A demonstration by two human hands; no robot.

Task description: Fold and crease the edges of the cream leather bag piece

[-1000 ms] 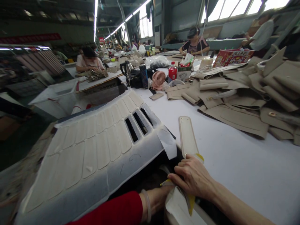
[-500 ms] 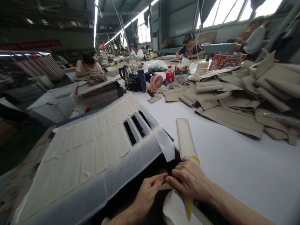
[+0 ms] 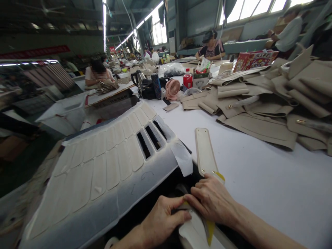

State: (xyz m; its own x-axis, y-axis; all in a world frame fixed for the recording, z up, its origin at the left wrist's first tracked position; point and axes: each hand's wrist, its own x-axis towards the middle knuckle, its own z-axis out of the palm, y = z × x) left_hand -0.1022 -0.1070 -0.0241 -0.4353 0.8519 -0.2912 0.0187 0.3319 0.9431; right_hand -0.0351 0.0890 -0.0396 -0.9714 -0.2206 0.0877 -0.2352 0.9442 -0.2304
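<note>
My left hand (image 3: 166, 216) is closed, its thumb and forefinger pinching the edge of a cream leather-like piece (image 3: 197, 230) with yellow strips along parts of its edge. Beside it, my right hand (image 3: 214, 199) curls over the same piece, fingers closed and thumb tip close to my left forefinger. A yellow tip (image 3: 220, 176) shows past the right knuckles. Just beyond that hand lies a long cream panel (image 3: 206, 148) with rounded corners and small metal-coloured dots at its ends. The underside of the held piece is hidden by my hands.
A sheet carrying rows of pale strips (image 3: 111, 148) slopes at the left, three slots bare. Tan leather-like pieces (image 3: 259, 128) pile up at the right of the white table (image 3: 259, 186). A pink fan (image 3: 172, 89) and red bottle (image 3: 187, 80) stand behind. People work farther back.
My left thumb has shifted down and right onto the face of the cream piece, and the left hand sits more open around its edge. The right hand has barely moved. The view has shifted slightly.
</note>
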